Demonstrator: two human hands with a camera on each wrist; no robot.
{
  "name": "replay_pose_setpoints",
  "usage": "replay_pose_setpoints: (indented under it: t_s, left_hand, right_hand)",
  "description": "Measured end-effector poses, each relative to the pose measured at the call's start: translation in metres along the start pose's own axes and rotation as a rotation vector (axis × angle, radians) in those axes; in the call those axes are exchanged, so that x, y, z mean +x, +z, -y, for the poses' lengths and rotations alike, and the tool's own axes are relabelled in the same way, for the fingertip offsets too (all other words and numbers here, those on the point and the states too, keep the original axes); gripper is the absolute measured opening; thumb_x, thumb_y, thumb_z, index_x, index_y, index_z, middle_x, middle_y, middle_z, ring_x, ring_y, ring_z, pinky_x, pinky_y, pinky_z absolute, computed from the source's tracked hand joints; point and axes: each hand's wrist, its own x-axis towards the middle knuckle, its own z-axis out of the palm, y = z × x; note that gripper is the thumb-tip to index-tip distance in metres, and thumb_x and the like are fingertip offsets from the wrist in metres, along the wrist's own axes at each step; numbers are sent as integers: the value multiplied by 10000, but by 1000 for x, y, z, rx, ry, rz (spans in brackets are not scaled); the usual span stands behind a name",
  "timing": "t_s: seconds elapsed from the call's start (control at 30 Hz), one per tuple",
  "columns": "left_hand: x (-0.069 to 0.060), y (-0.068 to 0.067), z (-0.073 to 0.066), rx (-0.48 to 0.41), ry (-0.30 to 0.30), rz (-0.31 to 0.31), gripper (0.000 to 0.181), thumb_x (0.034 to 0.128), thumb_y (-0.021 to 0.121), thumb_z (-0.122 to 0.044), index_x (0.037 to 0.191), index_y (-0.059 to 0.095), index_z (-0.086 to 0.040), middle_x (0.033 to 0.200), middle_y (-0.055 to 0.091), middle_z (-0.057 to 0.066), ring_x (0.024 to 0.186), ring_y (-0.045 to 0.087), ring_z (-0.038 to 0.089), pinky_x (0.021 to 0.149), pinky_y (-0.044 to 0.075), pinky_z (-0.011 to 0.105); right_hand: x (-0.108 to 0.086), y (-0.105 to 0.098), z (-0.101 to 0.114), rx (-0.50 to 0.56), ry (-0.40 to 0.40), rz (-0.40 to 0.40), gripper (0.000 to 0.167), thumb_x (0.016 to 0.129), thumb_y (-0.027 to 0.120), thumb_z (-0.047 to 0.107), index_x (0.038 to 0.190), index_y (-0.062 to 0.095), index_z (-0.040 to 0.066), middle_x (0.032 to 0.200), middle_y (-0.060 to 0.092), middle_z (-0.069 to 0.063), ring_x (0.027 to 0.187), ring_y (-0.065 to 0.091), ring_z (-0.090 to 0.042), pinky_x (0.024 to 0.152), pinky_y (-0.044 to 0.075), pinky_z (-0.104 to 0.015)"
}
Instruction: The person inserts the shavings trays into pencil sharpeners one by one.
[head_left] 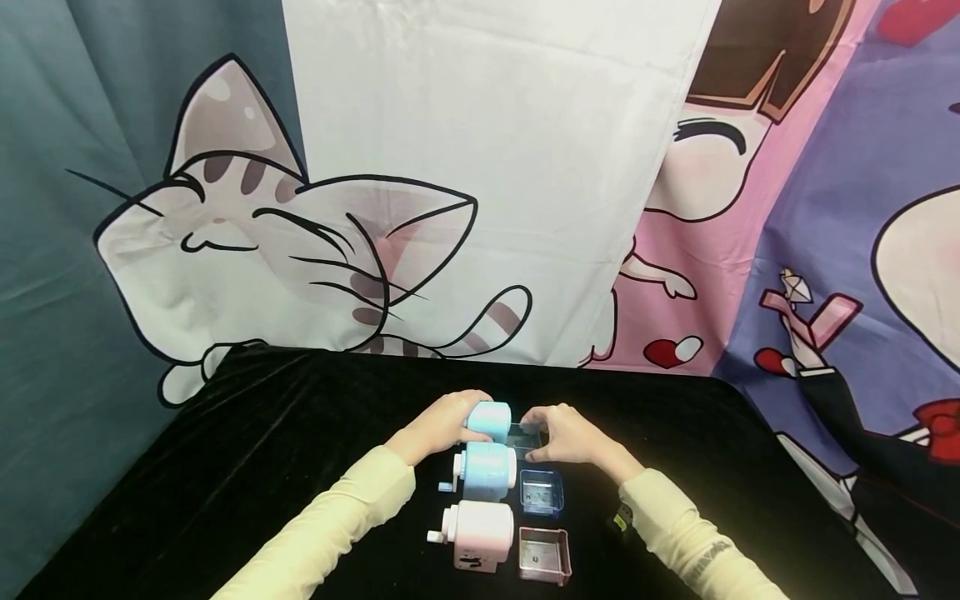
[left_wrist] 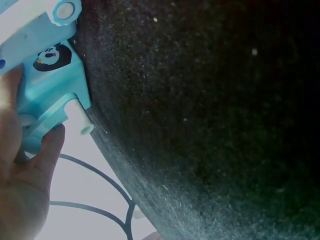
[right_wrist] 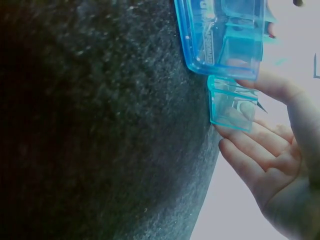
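Note:
My left hand (head_left: 444, 425) grips the farthest light-blue sharpener (head_left: 489, 420); in the left wrist view, fingers and thumb wrap around its turquoise body (left_wrist: 55, 82), beside a crank with a pale handle (left_wrist: 79, 117). My right hand (head_left: 568, 435) holds a clear teal drawer (head_left: 523, 440) just right of that sharpener. In the right wrist view, the thumb and fingers lie at either side of the small teal drawer (right_wrist: 232, 107). Nearer stand a blue sharpener (head_left: 486, 472) and a pink sharpener (head_left: 482, 533), their cranks pointing left.
A clear blue drawer (head_left: 542, 492) lies beside the blue sharpener, and a clear pink drawer (head_left: 544, 556) beside the pink one. Black cloth (head_left: 300, 467) covers the table. Printed curtains (head_left: 480, 108) hang behind it.

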Motion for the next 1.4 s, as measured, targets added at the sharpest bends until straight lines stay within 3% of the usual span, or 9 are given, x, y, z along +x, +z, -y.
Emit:
replay_pose_setpoints:
  t_s: [1.4]
  left_hand:
    - [0,1,-2,-11,-7,-7,539,779,798,-277,1217,562,-68,1141,646,63,943,597,176,887,517,364]
  right_hand:
    - [13,6,7,-47,-7,2,460,748,815,246,1129,660,38,1078,714,-103,946,702,-247,806,572,-384]
